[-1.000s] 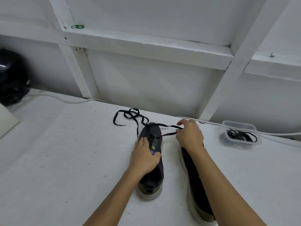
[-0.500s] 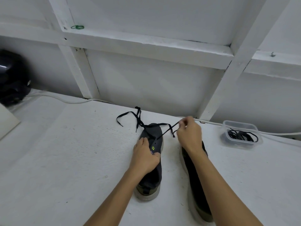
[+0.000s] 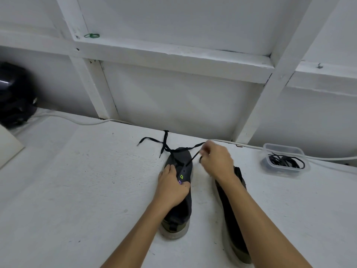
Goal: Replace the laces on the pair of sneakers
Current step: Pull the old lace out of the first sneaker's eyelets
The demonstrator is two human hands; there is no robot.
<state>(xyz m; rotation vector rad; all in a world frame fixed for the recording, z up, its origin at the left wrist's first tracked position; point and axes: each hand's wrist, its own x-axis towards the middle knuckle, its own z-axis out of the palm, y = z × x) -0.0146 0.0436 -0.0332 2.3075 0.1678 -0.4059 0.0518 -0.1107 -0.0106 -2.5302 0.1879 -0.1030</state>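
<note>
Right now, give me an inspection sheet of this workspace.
Surface: white table, lightly speckled.
Job's things: left sneaker with black lace partly pulled out and trailing past the toe; right sneaker beside it, no lace visible.
Clutter: clear tub of black laces; pale board at left edge.
Grippers: left hand holds the left sneaker; right hand pinches the lace.
Cables: white cable along the wall.
Surroundings: white framed wall; green band on ledge; dark object, identity unclear.
</note>
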